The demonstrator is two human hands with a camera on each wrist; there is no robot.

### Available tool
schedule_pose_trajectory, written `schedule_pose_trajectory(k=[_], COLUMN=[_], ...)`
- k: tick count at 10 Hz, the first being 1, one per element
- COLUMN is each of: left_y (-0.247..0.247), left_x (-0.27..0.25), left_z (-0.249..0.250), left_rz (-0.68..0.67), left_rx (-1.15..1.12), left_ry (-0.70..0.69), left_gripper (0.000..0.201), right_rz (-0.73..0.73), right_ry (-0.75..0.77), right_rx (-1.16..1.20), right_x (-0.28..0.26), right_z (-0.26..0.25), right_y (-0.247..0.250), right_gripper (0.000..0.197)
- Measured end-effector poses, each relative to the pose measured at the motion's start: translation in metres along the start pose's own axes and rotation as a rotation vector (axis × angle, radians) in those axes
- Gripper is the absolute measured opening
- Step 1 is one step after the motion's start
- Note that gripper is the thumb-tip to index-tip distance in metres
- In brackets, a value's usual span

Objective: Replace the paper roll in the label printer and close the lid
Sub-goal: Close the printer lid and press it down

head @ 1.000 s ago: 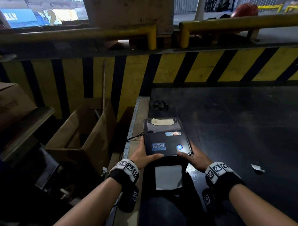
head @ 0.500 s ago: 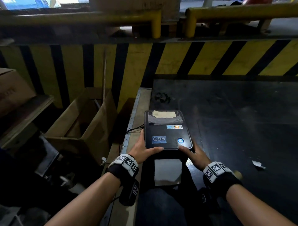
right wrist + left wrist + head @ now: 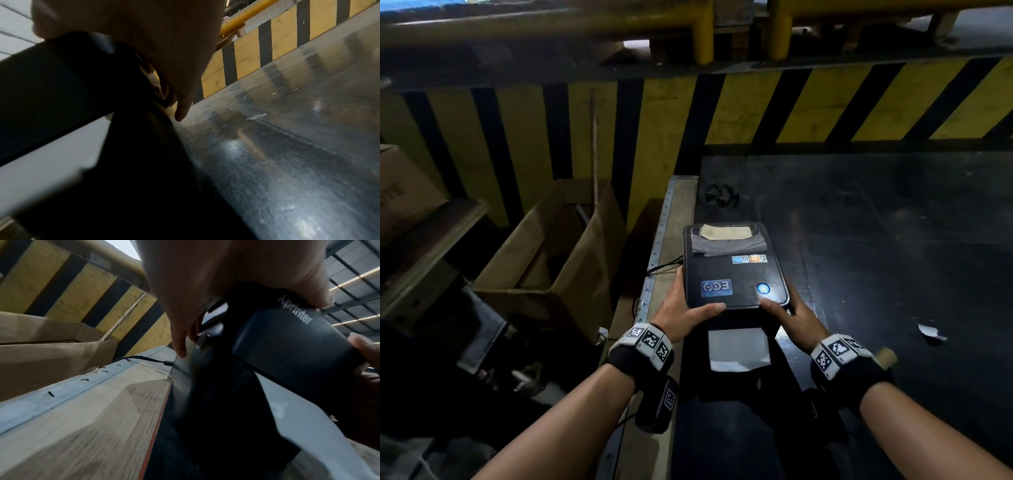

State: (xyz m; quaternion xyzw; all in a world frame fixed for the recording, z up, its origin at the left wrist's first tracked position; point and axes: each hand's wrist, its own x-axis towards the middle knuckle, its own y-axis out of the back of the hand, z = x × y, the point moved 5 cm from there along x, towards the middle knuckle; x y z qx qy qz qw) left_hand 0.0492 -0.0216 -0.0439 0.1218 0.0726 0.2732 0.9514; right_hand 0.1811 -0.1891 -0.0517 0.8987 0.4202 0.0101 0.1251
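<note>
A black label printer stands at the left edge of a dark table, its glossy lid (image 3: 736, 274) bearing a lit blue button (image 3: 763, 288). My left hand (image 3: 698, 298) grips the lid's front left corner, thumb on top, fingers along the side. My right hand (image 3: 782, 308) grips the front right corner the same way. In the left wrist view the lid's front (image 3: 287, 340) stands a little above the body, with a gap under it. A white strip of label paper (image 3: 738, 349) comes out below the lid's front edge. The roll inside is hidden.
An open cardboard box (image 3: 544, 260) sits low to the left of the table. A yellow and black striped barrier (image 3: 791, 106) closes the far side. A black cable (image 3: 664, 265) leaves the printer's left side. A paper scrap (image 3: 929, 334) lies on the table (image 3: 876, 240) at right.
Both hands keep the same grip on the lid's front corners. The head view has tilted downward a little. No clear movement of the lid shows.
</note>
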Motion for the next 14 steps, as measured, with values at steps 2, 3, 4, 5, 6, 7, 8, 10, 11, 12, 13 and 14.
schedule_pose_trajectory(k=[2, 3, 4, 5, 6, 7, 8, 10, 11, 12, 13, 14], left_y=[0.0, 0.001, 0.001, 0.001, 0.001, 0.001, 0.002, 0.002, 0.002, 0.002, 0.002, 0.002], left_x=[0.0, 0.001, 0.001, 0.0, 0.001, 0.001, 0.0, -0.002, -0.002, -0.004, -0.002, -0.017], left_z=[0.001, -0.001, 0.0, 0.0, -0.002, -0.002, -0.001, 0.001, 0.002, 0.001, -0.004, -0.004], left_rz=[-0.009, -0.015, -0.017, -0.015, -0.014, -0.012, -0.015, -0.021, -0.02, -0.032, -0.037, 0.017], left_rx=[0.0, -0.006, -0.009, 0.0, 0.007, 0.019, 0.024, 0.006, 0.009, 0.01, 0.002, 0.109], left_ry=[-0.003, 0.002, -0.004, -0.015, 0.001, 0.002, 0.011, 0.018, 0.015, 0.025, 0.091, 0.117], left_gripper=[0.082, 0.085, 0.087, 0.092, 0.1, 0.101, 0.1, 0.1, 0.097, 0.102, 0.103, 0.076], right_rz=[0.014, 0.013, 0.018, 0.02, 0.018, 0.021, 0.025, 0.023, 0.005, -0.007, -0.052, -0.021], right_ry=[0.012, 0.009, 0.006, 0.008, 0.002, -0.002, -0.012, -0.033, -0.044, -0.041, -0.049, -0.037], right_rx=[-0.03, -0.029, -0.031, -0.037, -0.03, -0.023, -0.03, -0.037, -0.045, -0.042, -0.082, -0.245], right_x=[-0.002, -0.002, -0.003, -0.004, -0.003, -0.002, -0.002, -0.002, -0.003, -0.003, -0.001, 0.001], right_z=[-0.005, -0.005, -0.006, -0.008, -0.007, -0.006, -0.004, -0.003, -0.004, -0.005, -0.006, -0.008], right_y=[0.0, 0.0, 0.0, -0.001, -0.001, -0.001, -0.001, -0.001, -0.001, -0.001, -0.001, 0.007], right_gripper=[0.045, 0.046, 0.045, 0.044, 0.042, 0.041, 0.042, 0.041, 0.04, 0.04, 0.039, 0.044])
